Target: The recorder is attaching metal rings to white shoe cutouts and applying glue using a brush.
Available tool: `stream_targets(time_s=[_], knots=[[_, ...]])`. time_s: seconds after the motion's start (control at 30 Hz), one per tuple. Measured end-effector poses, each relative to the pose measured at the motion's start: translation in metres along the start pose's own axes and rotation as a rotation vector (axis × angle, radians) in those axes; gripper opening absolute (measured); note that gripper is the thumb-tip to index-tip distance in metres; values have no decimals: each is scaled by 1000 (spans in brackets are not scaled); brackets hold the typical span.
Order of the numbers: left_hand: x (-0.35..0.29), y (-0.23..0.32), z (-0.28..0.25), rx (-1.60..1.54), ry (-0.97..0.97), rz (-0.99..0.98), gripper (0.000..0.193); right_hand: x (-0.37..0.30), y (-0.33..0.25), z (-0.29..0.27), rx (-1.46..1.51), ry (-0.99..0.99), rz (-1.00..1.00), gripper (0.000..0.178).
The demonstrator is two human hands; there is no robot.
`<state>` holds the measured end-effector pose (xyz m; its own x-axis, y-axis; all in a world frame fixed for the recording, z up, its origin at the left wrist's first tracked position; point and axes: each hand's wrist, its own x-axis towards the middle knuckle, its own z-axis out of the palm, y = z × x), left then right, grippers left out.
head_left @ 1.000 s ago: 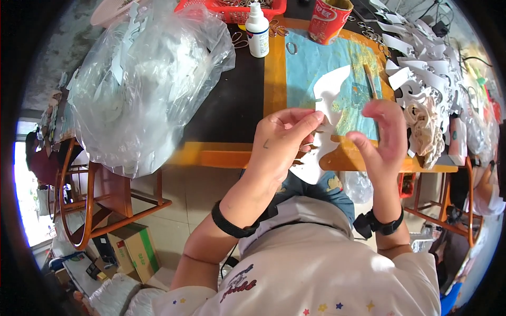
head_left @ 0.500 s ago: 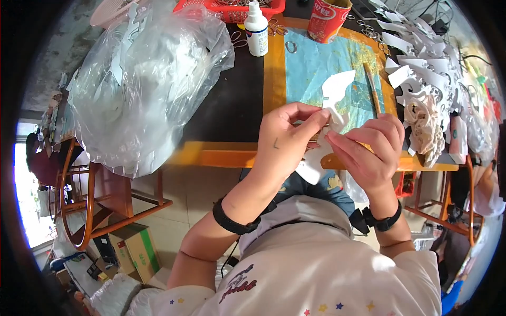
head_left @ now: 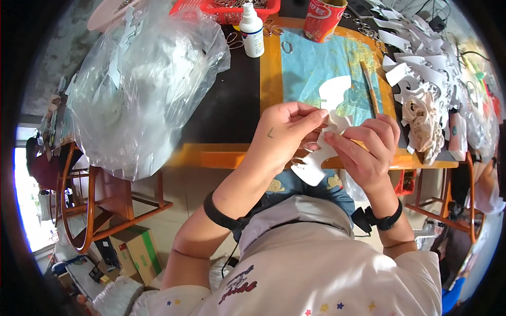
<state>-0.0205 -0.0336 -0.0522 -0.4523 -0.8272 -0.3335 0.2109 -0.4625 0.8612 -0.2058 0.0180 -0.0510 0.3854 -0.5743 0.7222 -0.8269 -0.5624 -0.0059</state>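
A white, curvy-edged flat piece (head_left: 336,90) is held between my two hands above the table's front edge. My left hand (head_left: 289,126) pinches its middle between thumb and fingers. Close beside it, my right hand (head_left: 370,147) has thumb and forefinger closed on the right edge of the same piece. Its lower end hangs below my fingers, over my lap. What lies under the left fingertips is partly hidden. A brush (head_left: 371,87) with a wooden handle lies on the blue sheet (head_left: 305,68), its near end hidden behind my right hand.
A large clear plastic bag (head_left: 142,95) fills the table's left. Behind stand a white bottle (head_left: 252,39), a red basket (head_left: 232,15) of metal rings and a red paper tub (head_left: 322,22). Similar white pieces (head_left: 421,68) and a crumpled cloth (head_left: 421,118) lie right.
The white piece has turned slightly between my fingers, its top end lower and its hanging end showing more. Both hands keep their pinch on it. The view has shifted a little.
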Motion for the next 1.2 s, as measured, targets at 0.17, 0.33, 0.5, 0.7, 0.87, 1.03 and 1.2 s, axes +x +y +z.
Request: stream_targets(time_s=[0.17,0.33,0.5,0.7,0.87,1.03,1.2], knots=[[-4,5,0,-18,-62,4,29,0,5,-4,7,-48,23,29],[-8,-1,8,-57,8,84,28,4,1,-10,383,-75,304,24],[-8,-8,18,-22,116,245,25,26,-9,-5,475,25,491,32],[-12,-10,18,68,168,343,20,17,0,11,666,-72,664,25],[-13,-14,16,77,150,327,22,16,4,14,1174,-199,1073,16],[-9,-17,11,16,104,269,26,16,-7,19,669,-21,766,13],[-6,-25,12,-136,131,230,27,23,-13,21,695,-3,862,14]])
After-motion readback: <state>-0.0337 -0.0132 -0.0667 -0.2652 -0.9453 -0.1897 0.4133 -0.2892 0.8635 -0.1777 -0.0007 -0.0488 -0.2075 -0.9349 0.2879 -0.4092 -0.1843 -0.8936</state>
